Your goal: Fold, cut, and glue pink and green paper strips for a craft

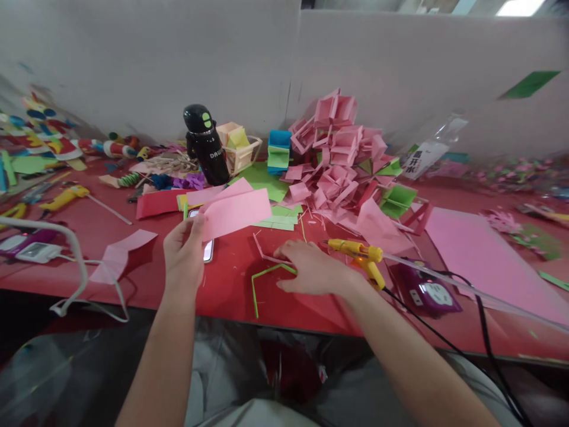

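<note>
My left hand point(184, 252) is closed on the lower left corner of a pink paper strip point(237, 214), raised over the red table point(231, 284). Under that hand a phone point(208, 250) shows in part. My right hand point(306, 267) reaches over the table with its fingers apart, touching or just above a thin folded pink strip point(263, 254) and a bent green strip point(254, 290). Whether its fingertips grip either strip is hidden. Just right of this hand lies a yellow glue gun point(355, 249), its nozzle pointing left.
Folded pink paper pieces point(338, 142) are heaped at the back. A black bottle point(208, 145) stands left of them. On the right are a purple power socket point(427, 287), cables and a pink sheet point(493, 261). A white cable point(80, 261) loops at the left.
</note>
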A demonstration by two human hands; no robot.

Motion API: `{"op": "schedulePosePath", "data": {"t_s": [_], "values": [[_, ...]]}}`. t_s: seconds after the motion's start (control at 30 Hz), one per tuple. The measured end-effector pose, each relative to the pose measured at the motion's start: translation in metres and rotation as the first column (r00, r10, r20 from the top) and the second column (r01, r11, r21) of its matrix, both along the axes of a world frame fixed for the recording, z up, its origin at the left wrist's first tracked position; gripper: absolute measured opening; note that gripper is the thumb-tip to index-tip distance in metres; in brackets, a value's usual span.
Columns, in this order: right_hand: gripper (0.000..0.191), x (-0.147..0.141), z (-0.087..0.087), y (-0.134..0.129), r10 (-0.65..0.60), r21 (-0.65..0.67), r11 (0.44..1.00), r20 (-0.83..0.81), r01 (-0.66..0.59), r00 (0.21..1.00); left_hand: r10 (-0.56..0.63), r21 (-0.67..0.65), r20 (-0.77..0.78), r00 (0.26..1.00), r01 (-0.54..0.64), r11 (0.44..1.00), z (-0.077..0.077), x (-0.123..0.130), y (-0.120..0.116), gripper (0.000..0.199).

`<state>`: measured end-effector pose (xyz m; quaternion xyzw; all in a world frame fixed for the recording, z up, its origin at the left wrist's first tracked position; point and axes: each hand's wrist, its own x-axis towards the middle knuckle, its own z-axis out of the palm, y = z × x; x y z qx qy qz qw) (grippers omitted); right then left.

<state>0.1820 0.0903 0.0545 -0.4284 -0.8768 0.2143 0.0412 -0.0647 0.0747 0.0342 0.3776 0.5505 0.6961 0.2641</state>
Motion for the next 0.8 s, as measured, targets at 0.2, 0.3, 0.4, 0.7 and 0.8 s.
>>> {"op": "schedulePosePath", "data": {"t_s": [0.2, 0.3, 0.4, 0.7, 0.8], "values": [[0.024, -0.008, 0.005, 0.010, -0.155, 0.188, 0.970, -0.002, 0.153, 0.988, -0.103, 0.127, 0.442, 0.891, 0.051, 0.991, 0.007, 0.018, -0.006, 0.042], [0.021, -0.019, 0.018, 0.052, -0.248, 0.292, 0.913, -0.151, 0.283, 0.957, -0.123, 0.158, 0.490, 0.863, 0.051, 0.986, 0.008, 0.025, -0.009, 0.044], [0.020, -0.029, 0.024, 0.092, -0.247, 0.338, 0.846, -0.434, 0.411, 0.866, -0.148, 0.142, 0.479, 0.865, 0.090, 0.986, 0.000, 0.034, -0.012, 0.039], [0.041, 0.005, -0.003, 0.036, -0.431, -0.550, 0.835, -0.652, 0.002, 0.623, -0.320, -0.162, 0.050, 0.946, 0.323, 0.932, -0.036, 0.043, -0.012, 0.043], [0.049, 0.020, -0.018, 0.012, -0.427, -0.579, 0.815, -0.617, -0.014, 0.661, -0.328, -0.233, -0.102, 0.939, 0.298, 0.926, -0.038, 0.041, -0.010, 0.045]]}}
